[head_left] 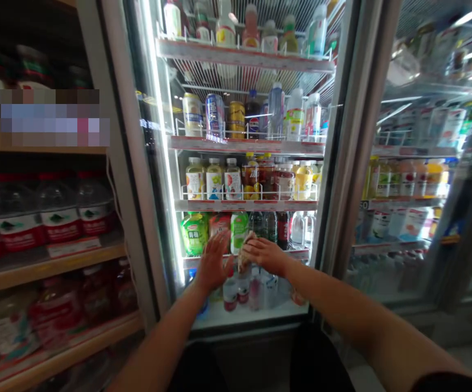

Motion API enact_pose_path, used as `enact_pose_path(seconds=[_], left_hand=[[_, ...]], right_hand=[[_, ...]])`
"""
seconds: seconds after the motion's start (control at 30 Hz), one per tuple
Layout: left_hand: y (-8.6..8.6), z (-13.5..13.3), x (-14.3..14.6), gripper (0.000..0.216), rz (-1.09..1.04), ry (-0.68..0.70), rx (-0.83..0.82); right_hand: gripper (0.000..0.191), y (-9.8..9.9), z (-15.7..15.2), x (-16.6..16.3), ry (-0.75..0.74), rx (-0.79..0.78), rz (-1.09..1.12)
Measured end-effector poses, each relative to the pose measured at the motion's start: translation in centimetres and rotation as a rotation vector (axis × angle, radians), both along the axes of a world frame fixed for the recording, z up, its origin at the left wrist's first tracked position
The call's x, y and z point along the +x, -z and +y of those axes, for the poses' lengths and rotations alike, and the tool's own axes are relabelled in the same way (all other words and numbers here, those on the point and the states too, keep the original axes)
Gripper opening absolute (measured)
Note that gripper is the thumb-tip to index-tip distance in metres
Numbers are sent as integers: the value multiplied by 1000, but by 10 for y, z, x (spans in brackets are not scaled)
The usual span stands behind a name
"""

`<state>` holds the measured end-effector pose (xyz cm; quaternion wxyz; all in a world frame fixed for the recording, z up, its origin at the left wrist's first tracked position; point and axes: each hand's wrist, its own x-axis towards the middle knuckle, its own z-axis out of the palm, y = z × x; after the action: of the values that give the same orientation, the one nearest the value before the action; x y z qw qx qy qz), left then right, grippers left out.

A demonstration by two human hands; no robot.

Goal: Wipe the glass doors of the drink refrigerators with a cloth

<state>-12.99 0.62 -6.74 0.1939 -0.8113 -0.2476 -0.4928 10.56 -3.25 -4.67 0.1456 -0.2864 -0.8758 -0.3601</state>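
In front of a lit drinks fridge, my right hand [265, 256] presses a crumpled beige cloth [245, 251], its fingers bent over it. The cloth appears to lie against the glass door [256, 296], which shows faint reflections. To the left of the cloth, my left hand [216, 262] is raised with its fingers stretched out and slightly apart, holding nothing. Whether its palm touches the glass I cannot tell. Behind both hands stand green bottles [195, 233] and dark cola bottles [282, 228], partly covered by my fingers.
Shelves of bottles and cans [215, 117] rise above my hands inside the fridge. A metal door frame [348, 163] borders it on the right, beside another glass-fronted fridge [415, 179]. On the left, a wooden shelf [109, 253] holds red-labelled water bottles [58, 212].
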Motion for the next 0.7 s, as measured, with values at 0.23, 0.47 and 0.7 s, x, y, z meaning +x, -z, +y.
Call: enact_pose_path(seconds=[0.23, 0.47, 0.7], left_hand=[[-31, 45, -30, 68, -143, -310, 167], [-19, 65, -24, 70, -156, -368, 204], [-21, 66, -25, 72, -161, -370, 189]], right_hand=[[37, -36, -10, 19, 190, 38, 148], [51, -29, -11, 11, 186, -66, 172], [45, -39, -11, 12, 216, -67, 108]])
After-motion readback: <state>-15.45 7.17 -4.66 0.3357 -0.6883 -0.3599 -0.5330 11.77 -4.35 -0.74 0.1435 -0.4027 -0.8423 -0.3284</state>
